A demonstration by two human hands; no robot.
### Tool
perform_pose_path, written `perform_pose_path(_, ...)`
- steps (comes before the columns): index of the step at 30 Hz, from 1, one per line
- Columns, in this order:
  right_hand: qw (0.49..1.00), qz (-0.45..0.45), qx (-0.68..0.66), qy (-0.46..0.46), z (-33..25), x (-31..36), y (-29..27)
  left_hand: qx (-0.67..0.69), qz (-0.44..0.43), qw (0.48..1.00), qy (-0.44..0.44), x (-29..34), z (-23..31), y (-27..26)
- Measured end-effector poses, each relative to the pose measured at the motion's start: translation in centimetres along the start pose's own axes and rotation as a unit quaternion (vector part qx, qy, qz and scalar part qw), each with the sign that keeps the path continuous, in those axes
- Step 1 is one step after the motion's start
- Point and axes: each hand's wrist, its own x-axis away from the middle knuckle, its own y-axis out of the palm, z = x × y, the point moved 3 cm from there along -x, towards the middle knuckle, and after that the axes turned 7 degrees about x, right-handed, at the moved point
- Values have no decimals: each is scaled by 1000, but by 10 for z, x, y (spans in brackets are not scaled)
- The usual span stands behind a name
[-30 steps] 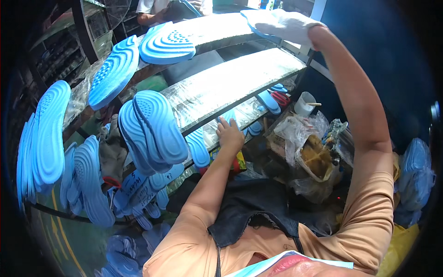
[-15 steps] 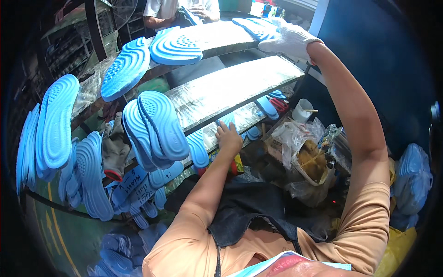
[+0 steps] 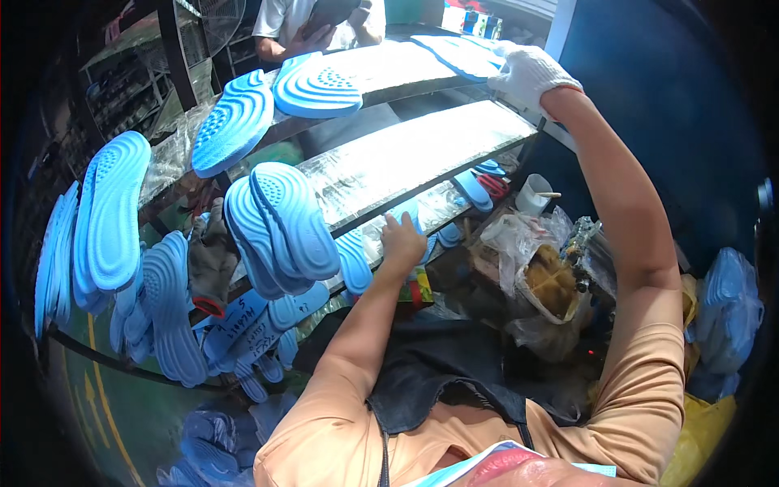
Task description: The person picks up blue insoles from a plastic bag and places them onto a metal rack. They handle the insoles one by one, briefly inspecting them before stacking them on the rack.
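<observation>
My right hand (image 3: 531, 79), in a white knitted glove, is at the far right end of the top shelf. Its fingers close on the near end of a blue shoe insole (image 3: 458, 55) lying there, and a second insole seems to lie against it. Lower down, my bare left hand (image 3: 403, 241) has its fingers bent around the edge of another blue insole (image 3: 407, 213) on a lower shelf; part of that insole is hidden behind the hand. Ridged blue insoles also lie on the top shelf (image 3: 389, 61), with one insole (image 3: 318, 89) left of the middle.
Stacked insoles (image 3: 284, 223) stand on the middle shelf (image 3: 422, 154); more hang along the left. A grey glove (image 3: 213, 260) drapes beside them. At right are a white cup (image 3: 532, 195), red-handled scissors (image 3: 492, 186) and a plastic bag (image 3: 552, 280). A co-worker's hands (image 3: 312, 40) show across the shelves.
My right hand has shifted slightly right, uncovering more of the insole. My left hand stays by the lower insole with its fingers bent more. The co-worker has raised a dark object.
</observation>
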Motion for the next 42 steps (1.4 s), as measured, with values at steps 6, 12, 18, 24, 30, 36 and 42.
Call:
perform_pose_path(6,995,34,-78,-50,10,68,-35,442,-149,880,-89,7,-12,-53)
perform_pose_path(12,982,-65,-173,50,90,177,-33,812,-414,412,-9,93,134,-99)
perform_pose_path(18,963,-194,-119,147,130,241,-59,810,-521,266,-44,176,220,-81)
perform_pose_path(24,975,-177,-96,98,170,288,-21,814,-525,210,-130,209,260,-30)
perform_pose_path(30,968,-219,-115,34,175,276,38,662,-496,542,-150,179,216,35)
perform_pose_path(36,780,-349,-491,168,238,283,146,23,-89,988,122,91,90,-3)
perform_pose_path(42,788,-452,-388,155,209,283,115,-154,57,980,-112,41,-28,-56)
